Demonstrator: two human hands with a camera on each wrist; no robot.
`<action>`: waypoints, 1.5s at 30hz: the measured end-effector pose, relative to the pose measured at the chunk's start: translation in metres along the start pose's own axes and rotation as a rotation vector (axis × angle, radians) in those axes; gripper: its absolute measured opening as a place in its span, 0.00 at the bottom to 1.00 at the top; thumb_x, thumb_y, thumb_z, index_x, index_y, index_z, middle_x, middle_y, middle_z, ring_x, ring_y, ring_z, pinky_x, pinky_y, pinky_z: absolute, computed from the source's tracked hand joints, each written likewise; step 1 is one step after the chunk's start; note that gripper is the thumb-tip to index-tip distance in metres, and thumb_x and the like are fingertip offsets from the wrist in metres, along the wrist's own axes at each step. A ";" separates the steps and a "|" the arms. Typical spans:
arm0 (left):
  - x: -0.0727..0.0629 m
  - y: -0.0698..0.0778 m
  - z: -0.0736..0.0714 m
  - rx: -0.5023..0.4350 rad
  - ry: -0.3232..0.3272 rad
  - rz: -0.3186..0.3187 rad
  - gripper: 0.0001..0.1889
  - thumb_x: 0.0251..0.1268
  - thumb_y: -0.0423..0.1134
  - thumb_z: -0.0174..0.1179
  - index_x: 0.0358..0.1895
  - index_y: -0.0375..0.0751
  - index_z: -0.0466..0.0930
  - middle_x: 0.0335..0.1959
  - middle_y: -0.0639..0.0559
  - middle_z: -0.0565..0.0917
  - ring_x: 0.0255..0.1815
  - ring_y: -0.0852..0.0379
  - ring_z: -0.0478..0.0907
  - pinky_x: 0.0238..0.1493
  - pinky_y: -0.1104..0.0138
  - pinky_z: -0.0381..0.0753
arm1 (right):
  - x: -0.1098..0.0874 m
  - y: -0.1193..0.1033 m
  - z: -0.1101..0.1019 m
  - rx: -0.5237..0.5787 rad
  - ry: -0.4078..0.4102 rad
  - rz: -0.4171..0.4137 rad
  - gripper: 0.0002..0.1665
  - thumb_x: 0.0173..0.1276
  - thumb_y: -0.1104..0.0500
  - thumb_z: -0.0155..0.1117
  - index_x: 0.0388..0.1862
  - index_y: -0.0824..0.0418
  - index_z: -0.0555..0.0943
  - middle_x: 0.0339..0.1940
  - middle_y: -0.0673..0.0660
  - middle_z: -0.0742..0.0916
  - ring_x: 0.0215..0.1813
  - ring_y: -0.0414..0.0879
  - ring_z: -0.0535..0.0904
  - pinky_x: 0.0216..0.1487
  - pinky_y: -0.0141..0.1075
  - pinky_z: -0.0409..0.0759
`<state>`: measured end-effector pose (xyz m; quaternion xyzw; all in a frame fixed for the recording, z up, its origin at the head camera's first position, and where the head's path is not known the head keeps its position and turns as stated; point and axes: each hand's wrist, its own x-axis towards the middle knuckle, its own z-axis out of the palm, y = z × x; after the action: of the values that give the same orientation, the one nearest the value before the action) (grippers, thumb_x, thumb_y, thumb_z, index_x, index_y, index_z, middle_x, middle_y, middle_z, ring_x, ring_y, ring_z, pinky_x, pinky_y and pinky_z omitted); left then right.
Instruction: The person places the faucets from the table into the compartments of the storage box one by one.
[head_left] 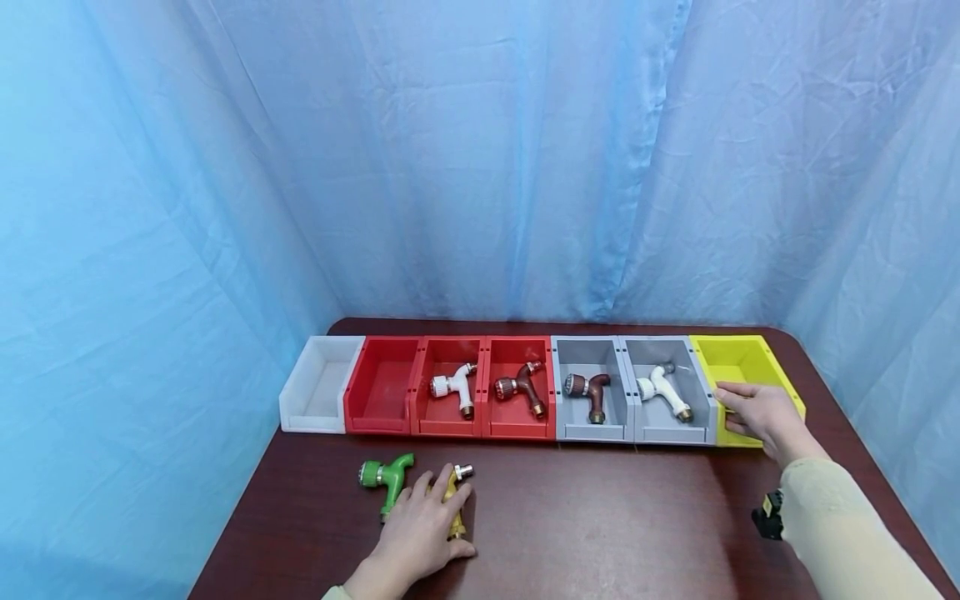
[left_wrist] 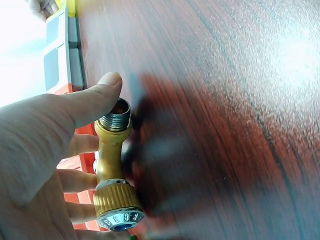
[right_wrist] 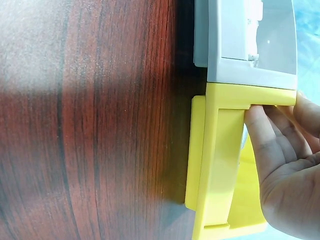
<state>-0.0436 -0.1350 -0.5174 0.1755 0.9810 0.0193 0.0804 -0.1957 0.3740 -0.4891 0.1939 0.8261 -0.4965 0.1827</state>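
Observation:
Above a yellow tap point(head_left: 455, 527) on the table, my left hand point(head_left: 423, 525) spreads its fingers. In the left wrist view, the thumb lies over the threaded end of the yellow tap point(left_wrist: 111, 162), and fairly straight fingers reach behind it. A green tap point(head_left: 390, 477) lies left of this hand. My right hand point(head_left: 765, 414) reaches into the yellow bin point(head_left: 738, 354) at the row's right end, fingertips right at its left wall. Behind those fingers point(right_wrist: 262, 137) a small silvery bit shows in the right wrist view; I cannot tell whether they hold it.
Left of the yellow bin are two grey bins point(head_left: 592, 433) and two red bins point(head_left: 447, 427), with white and dark brown taps inside. Another red bin point(head_left: 382, 383) and a white bin point(head_left: 321, 383) end the row. Blue curtains point(head_left: 480, 167) surround the dark wooden table point(head_left: 600, 525).

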 end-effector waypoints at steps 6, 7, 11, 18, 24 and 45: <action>0.000 -0.003 0.002 0.006 0.027 0.018 0.40 0.49 0.69 0.72 0.66 0.54 0.78 0.71 0.41 0.73 0.64 0.37 0.74 0.56 0.40 0.79 | 0.000 0.000 0.000 0.001 -0.002 -0.002 0.41 0.79 0.43 0.56 0.81 0.62 0.59 0.78 0.74 0.64 0.41 0.36 0.85 0.55 0.42 0.85; 0.000 -0.004 0.002 0.012 0.037 0.027 0.40 0.50 0.69 0.72 0.66 0.54 0.79 0.71 0.42 0.73 0.64 0.38 0.74 0.56 0.41 0.79 | 0.000 0.000 0.000 0.001 -0.001 -0.001 0.41 0.79 0.43 0.56 0.81 0.62 0.59 0.78 0.74 0.64 0.41 0.36 0.85 0.55 0.42 0.86; 0.000 -0.005 0.001 0.015 0.035 0.038 0.41 0.50 0.69 0.72 0.66 0.55 0.79 0.72 0.43 0.73 0.65 0.38 0.74 0.58 0.41 0.79 | 0.000 0.000 0.000 -0.002 0.002 0.000 0.41 0.79 0.42 0.56 0.81 0.62 0.59 0.78 0.74 0.63 0.41 0.36 0.85 0.55 0.42 0.86; 0.000 -0.006 0.001 -0.006 -0.025 0.022 0.40 0.49 0.67 0.74 0.67 0.57 0.79 0.74 0.45 0.70 0.66 0.39 0.73 0.59 0.41 0.78 | 0.001 0.000 0.000 -0.002 0.010 0.012 0.40 0.79 0.43 0.57 0.81 0.61 0.60 0.78 0.73 0.64 0.42 0.38 0.84 0.55 0.42 0.86; 0.000 -0.008 0.004 0.031 0.025 0.054 0.36 0.52 0.65 0.74 0.63 0.52 0.82 0.72 0.44 0.72 0.63 0.40 0.75 0.58 0.44 0.80 | -0.001 0.000 0.001 -0.005 0.013 0.005 0.41 0.79 0.43 0.56 0.81 0.61 0.60 0.78 0.74 0.64 0.42 0.38 0.85 0.55 0.42 0.86; 0.005 -0.017 0.002 0.006 0.052 0.064 0.34 0.49 0.62 0.76 0.60 0.52 0.84 0.63 0.38 0.79 0.59 0.39 0.76 0.60 0.47 0.79 | -0.003 -0.002 0.001 0.001 0.004 -0.001 0.41 0.79 0.43 0.57 0.81 0.62 0.59 0.78 0.74 0.63 0.41 0.35 0.84 0.55 0.42 0.85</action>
<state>-0.0539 -0.1491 -0.5208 0.2063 0.9767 0.0233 0.0537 -0.1936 0.3713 -0.4865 0.1947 0.8263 -0.4966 0.1807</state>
